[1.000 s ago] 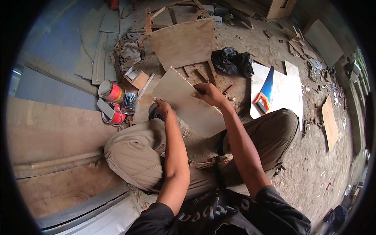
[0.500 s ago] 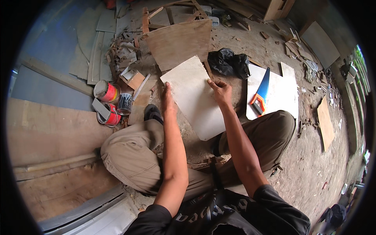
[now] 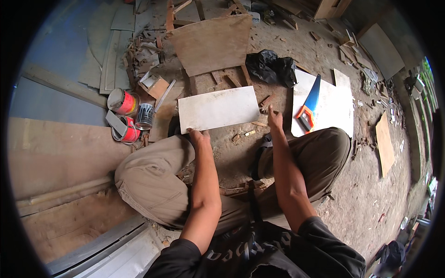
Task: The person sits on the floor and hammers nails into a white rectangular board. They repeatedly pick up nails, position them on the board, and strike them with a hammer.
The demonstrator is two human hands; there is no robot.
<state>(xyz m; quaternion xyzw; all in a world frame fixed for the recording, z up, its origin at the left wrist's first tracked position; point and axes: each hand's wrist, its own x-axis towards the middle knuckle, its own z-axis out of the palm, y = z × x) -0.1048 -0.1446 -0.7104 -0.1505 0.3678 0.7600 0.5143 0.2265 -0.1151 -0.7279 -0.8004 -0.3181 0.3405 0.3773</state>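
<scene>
A white rectangular board [image 3: 219,107], smudged with dirt along its far edge, is held level above the ground between my knees. My left hand [image 3: 199,137] grips its near left corner, the thumb on top and the other fingers partly hidden. Just off the board's right end is my right hand [image 3: 275,118], thumb and fingers apart, holding nothing. A handsaw [image 3: 311,105] with a blue blade and an orange and black handle rests on another white board [image 3: 300,88] beyond my right knee.
Paint cans [image 3: 122,102] stand left of my left knee. Ahead is a wooden frame with a plywood panel [image 3: 211,44], and a black plastic bag [image 3: 270,67] lies beside it. Wood scraps litter the ground, and a thin plywood piece [image 3: 384,143] lies at the right.
The white board has turned from a slanted, upright pose to lying crosswise. My right hand has let go of its edge, and my left hand has moved down to the near corner.
</scene>
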